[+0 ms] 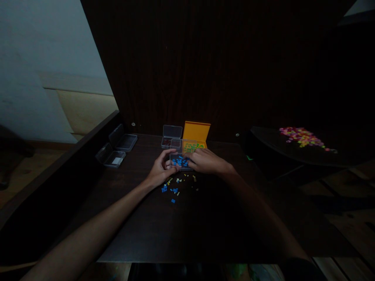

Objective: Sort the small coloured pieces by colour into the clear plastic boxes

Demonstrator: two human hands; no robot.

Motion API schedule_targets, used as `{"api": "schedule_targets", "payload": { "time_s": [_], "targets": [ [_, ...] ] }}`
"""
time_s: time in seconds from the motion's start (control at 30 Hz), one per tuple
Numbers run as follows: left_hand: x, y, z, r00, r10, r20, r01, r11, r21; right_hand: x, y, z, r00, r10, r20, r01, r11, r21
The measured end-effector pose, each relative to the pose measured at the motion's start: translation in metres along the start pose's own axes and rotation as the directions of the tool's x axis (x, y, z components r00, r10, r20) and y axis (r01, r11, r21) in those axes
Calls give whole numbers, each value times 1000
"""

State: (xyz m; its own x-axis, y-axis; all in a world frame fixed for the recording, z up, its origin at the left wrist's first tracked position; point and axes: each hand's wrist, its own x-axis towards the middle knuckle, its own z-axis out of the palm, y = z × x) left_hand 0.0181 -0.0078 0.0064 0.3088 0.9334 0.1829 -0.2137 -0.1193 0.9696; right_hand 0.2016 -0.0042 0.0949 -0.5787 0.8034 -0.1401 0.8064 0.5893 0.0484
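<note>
While the left hand [163,167] grips the left side of a small clear rectangular plastic box [185,169], its thumb along the near edge and its fingers around the far left corner, the right hand [203,160] reaches over the box's right side with bent fingers. Whether those fingertips pinch a piece or only touch the contents, I cannot tell. The held box sits at the middle of a dark brown wooden tabletop [137,230], between the 2 hands, and small bright blue plastic pieces [177,161] lie scattered inside it. A clear panel, seemingly its raised lid, stands at its far side.

Just behind, an orange-yellow plastic case [197,130] is open with its lid upright, and small green pieces [191,147] lie in its tray. To the left of that case is a clear lidded box holding dark red pieces [167,143], also open.

Well apart at the left edge, 2 more clear plastic boxes stand open: a farther box [128,147] and a nearer box [111,164], the latter with a white rectangular slip [117,160] in it.

On the near side of the held box, loose blue pieces [164,189] and pale yellow pieces [178,180] are strewn over the wood. Far right, a pink, red and yellow heap [303,137] rests on a dark surface [266,138].
</note>
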Motion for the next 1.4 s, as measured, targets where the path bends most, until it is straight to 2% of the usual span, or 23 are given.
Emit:
{"api": "schedule_targets", "payload": {
  "time_s": [0.27,0.43,0.67,0.87,0.97,1.07,1.23,1.4],
  "targets": [
    [0,2,1,1000,11,23,-12,1000,29,2,3,5,1000,-2,-8,2,1000,-7],
    [-1,1,2,999,-26,30,26,1000,12,4,4,9,1000,6,-6,-6,1000,-14],
    [0,0,0,1000,-14,15,14,1000,4,0,6,1,999,-18,-29,18,1000,-9],
    [1,0,0,1000,4,-5,-4,1000,12,0,3,-1,1000,-21,0,21,1000,-2],
    [2,-1,-1,1000,15,-16,-15,1000,9,0,2,-3,999,-21,-30,22,1000,11],
    [4,-2,-4,999,12,-33,-11,1000,15,0,-2,-5,995,-85,-59,89,993,82],
    [9,-4,-11,995,1,-100,2,999,34,3,-13,6,962,-273,-8,269,940,209],
    [12,-6,-14,986,52,-160,-40,996,83,9,-18,24,954,-292,63,272,936,222]
  ]
}}
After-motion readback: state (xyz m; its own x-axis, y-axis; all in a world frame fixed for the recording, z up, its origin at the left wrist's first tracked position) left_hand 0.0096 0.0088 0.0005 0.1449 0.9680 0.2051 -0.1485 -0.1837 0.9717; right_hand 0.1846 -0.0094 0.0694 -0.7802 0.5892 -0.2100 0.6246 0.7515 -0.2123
